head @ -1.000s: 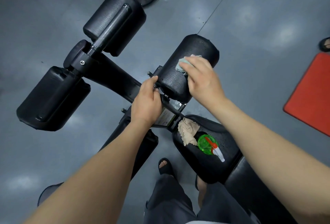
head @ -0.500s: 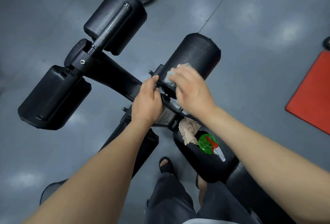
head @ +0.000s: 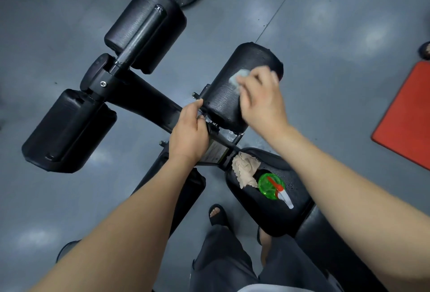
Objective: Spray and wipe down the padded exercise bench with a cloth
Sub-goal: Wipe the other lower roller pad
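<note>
Wiping across the top of the roller pad (head: 221,105) on the right side of the bench, with a small pale grey cloth (head: 237,80) bunched under the right hand (head: 260,103), fingers curled down over the cloth and pressing it onto the black cover near the roller's outer end. Bracing meanwhile with the left hand (head: 188,133), thumb and fingers clenched round the metal bracket (head: 210,126) at the roller's inner end, probably to stop the roller spinning under the rubbing. Judging by looks: a light, limp cloth, easy to wad, best held as a pad under the fingertips rather than by a corner, otherwise likely to fold over and skid. Seems a firm but slightly giving foam under a textured vinyl skin, showing a faint sheen, so possibly damp and slick until dried. Apt to turn on its axle, hence worth gripping at the bracket or the end, not at the padding itself. Needs no lifting, thanks to the heavy-looking black frame (head: 144,101) standing on the floor. Lying on the seat pad (head: 279,219), close to the legs: a crumpled beige rag (head: 244,170) and, just beside it, a green spray bottle (head: 271,186), white nozzle pointing away from the rag, within easy reach for another squirt.
</note>
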The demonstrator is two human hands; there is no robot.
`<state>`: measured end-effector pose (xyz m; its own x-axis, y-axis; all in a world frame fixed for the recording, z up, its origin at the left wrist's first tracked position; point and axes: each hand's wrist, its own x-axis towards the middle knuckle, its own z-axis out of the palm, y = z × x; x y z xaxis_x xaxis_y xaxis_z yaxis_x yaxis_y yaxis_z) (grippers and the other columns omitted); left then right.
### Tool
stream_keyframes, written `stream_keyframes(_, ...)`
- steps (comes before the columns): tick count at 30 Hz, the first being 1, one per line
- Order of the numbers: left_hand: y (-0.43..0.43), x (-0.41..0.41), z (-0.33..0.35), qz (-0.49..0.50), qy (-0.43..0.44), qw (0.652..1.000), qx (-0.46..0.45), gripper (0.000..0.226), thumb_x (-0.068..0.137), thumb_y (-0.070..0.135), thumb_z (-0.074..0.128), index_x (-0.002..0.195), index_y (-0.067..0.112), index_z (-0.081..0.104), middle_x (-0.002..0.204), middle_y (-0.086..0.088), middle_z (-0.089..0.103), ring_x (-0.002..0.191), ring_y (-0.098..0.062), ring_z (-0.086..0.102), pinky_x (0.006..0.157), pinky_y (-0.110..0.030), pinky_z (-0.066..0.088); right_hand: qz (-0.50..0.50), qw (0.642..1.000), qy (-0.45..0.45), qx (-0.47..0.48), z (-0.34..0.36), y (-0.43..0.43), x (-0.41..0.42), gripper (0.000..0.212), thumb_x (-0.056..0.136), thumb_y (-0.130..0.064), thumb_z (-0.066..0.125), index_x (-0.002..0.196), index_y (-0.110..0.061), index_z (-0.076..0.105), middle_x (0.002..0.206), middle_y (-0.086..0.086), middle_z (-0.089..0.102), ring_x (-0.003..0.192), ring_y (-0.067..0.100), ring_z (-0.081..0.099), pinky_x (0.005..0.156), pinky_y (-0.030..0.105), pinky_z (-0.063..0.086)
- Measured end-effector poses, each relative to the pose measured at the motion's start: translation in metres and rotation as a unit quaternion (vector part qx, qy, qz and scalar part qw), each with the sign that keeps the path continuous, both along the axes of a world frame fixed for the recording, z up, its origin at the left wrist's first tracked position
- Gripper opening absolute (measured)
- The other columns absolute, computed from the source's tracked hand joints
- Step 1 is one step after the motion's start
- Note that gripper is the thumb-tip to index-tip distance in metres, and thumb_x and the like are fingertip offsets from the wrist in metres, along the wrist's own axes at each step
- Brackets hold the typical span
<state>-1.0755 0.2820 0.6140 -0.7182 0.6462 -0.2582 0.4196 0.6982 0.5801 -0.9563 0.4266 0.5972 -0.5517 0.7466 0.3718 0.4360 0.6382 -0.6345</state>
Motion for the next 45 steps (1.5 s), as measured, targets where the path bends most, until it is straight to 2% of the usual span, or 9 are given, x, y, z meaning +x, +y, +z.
stream_keyframes(6,0.001,-0.001,0.0,-0.002,0.002,1.0,-0.004,0.044,0.1,0.026,0.035,0.141,0.04,0.045,0.144,0.019,0.049,0.125,-0.01,0.052,0.104,-0.039,0.045,0.205,0.978,-0.03,0.03,-0.012,-0.045,0.027,0.029,0.088,0.001,0.066,0.112,-0.013,0.072,0.102,0.008,0.056,0.088,0.027,0.048,0.068,0.03,0.039)
stream_keyframes(11,0.001,0.001,0.0,0.009,-0.003,1.0,-0.004,0.044,0.101,0.027,0.033,0.142,0.041,0.045,0.146,0.02,0.049,0.127,-0.01,0.051,0.106,-0.04,0.044,0.05,0.999,0.011,-0.006,-0.022,0.003,0.023,0.016,0.092,0.0,0.061,0.106,-0.007,0.063,0.105,0.015,0.052,0.093,0.031,0.051,0.073,0.047,0.051)
stream_keyframes(15,0.0,0.001,0.0,0.006,0.0,1.0,-0.004,0.045,0.1,0.027,0.033,0.141,0.041,0.045,0.145,0.018,0.049,0.128,-0.01,0.051,0.107,-0.042,0.044,0.075,0.997,0.002,-0.002,-0.022,-0.029,0.026,0.017,0.088,0.005,0.058,0.104,0.001,0.064,0.103,0.017,0.05,0.091,0.032,0.051,0.067,0.038,0.046)
stream_keyframes(21,0.001,0.002,0.0,0.005,0.003,1.0,-0.005,0.044,0.1,0.026,0.034,0.139,0.041,0.046,0.144,0.018,0.05,0.126,-0.011,0.051,0.106,-0.042,0.045,0.175,0.983,-0.044,0.044,-0.037,-0.032,0.045,0.036,0.084,0.005,0.059,0.116,-0.01,0.065,0.112,0.01,0.049,0.094,0.031,0.05,0.069,0.036,0.044)
stream_keyframes(28,0.001,0.002,0.001,0.009,0.0,1.0,-0.006,0.044,0.101,0.026,0.034,0.14,0.041,0.046,0.141,0.015,0.051,0.126,-0.013,0.052,0.106,-0.043,0.045,-0.032,0.999,-0.006,-0.033,-0.018,0.058,0.018,0.011,0.095,-0.006,0.052,0.101,-0.008,0.061,0.105,0.015,0.052,0.095,0.032,0.051,0.081,0.039,0.048)
stream_keyframes(32,0.0,0.002,0.001,0.01,-0.005,1.0,-0.01,0.044,0.099,0.028,0.033,0.139,0.045,0.042,0.139,0.011,0.053,0.12,-0.017,0.055,0.103,-0.047,0.047,-0.056,0.996,0.001,-0.062,-0.019,0.064,0.015,0.018,0.096,-0.009,0.049,0.106,-0.007,0.065,0.112,0.014,0.053,0.104,0.029,0.051,0.089,0.022,0.036)
stream_keyframes(37,0.0,0.002,0.001,0.004,-0.001,1.0,-0.018,0.051,0.101,0.031,0.031,0.151,0.042,0.034,0.152,0.012,0.048,0.136,-0.015,0.048,0.112,-0.043,0.041,-0.109,0.987,0.035,-0.113,-0.036,0.042,0.029,0.017,0.094,-0.004,0.048,0.106,0.0,0.059,0.114,0.02,0.052,0.103,0.031,0.057,0.092,0.028,0.043)
stream_keyframes(40,0.001,0.0,-0.001,0.007,0.003,1.0,-0.018,0.05,0.103,0.03,0.031,0.152,0.037,0.038,0.154,0.012,0.045,0.139,-0.015,0.044,0.114,-0.043,0.039,-0.085,0.99,0.041,-0.102,-0.039,0.008,0.031,0.014,0.093,-0.003,0.055,0.105,0.001,0.061,0.111,0.02,0.054,0.099,0.032,0.058,0.087,0.027,0.042)
stream_keyframes(45,0.002,0.0,-0.001,0.011,0.003,1.0,-0.014,0.048,0.103,0.031,0.033,0.15,0.037,0.04,0.152,0.012,0.047,0.137,-0.013,0.046,0.113,-0.04,0.039,0.083,0.996,0.006,0.011,-0.026,-0.036,0.026,0.014,0.094,-0.005,0.062,0.106,-0.005,0.068,0.1,0.011,0.055,0.086,0.029,0.051,0.073,0.039,0.046)
